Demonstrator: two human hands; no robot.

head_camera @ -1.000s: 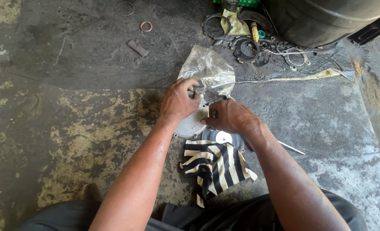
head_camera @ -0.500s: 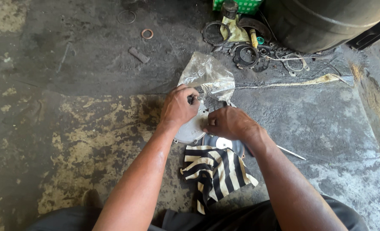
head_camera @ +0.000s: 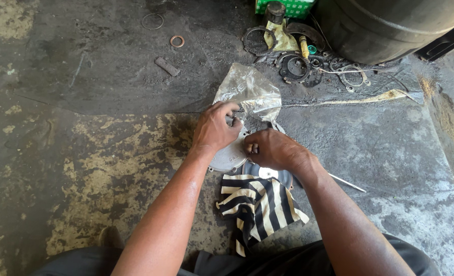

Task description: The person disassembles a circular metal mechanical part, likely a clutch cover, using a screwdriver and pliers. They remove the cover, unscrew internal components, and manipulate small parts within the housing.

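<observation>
Round grey metal cover (head_camera: pixel 230 153) on stained floor (head_camera: pixel 84 153), left hand (head_camera: pixel 214 128) clamped on its top edge, right hand (head_camera: pixel 270 149) pinching the rim. Crumpled plastic bag (head_camera: pixel 250 92) touching behind, striped rag (head_camera: pixel 257 207) in front. Hands same as 0.5 s ago.

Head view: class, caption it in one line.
Both hands, left hand and right hand, grip a grey metal cover above striped cloth.

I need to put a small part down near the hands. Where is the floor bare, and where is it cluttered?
Bare floor lies left of the left hand, below the copper ring, and right of the right hand, past the thin rod. Crowded: the gaskets by the drum, and the striped rag.
</observation>
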